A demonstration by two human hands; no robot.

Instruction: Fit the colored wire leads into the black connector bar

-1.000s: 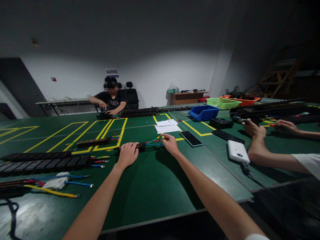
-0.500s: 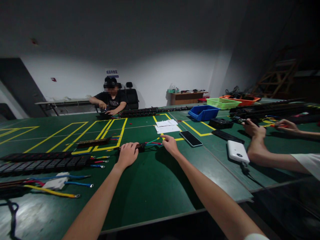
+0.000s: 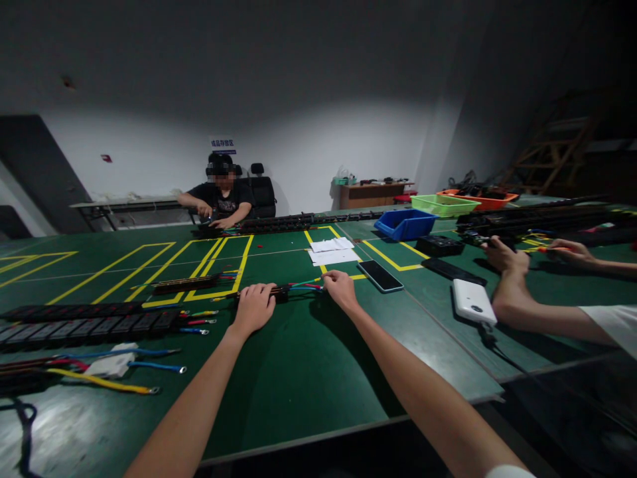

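My left hand (image 3: 255,307) is closed over a dark, narrow wiring assembly (image 3: 281,293) that lies on the green table. Out of its right end come several coloured wires (image 3: 303,286), green, blue and red among them. At their far ends, my right hand (image 3: 339,289) pinches the tip of the green wire between thumb and finger. A similar dark assembly with wire leads (image 3: 186,285) rests just beyond my left hand.
Black socket strips (image 3: 99,326) and a yellow wire with a ring terminal (image 3: 109,382) lie to the left. Papers (image 3: 332,251), a phone (image 3: 381,275) and a blue bin (image 3: 405,224) sit ahead and right. Co-workers are busy at right and across the table.
My right hand's fingers have drawn in and lowered a little, bringing the green wire's end down closer to the other wires. My left hand stays in place.
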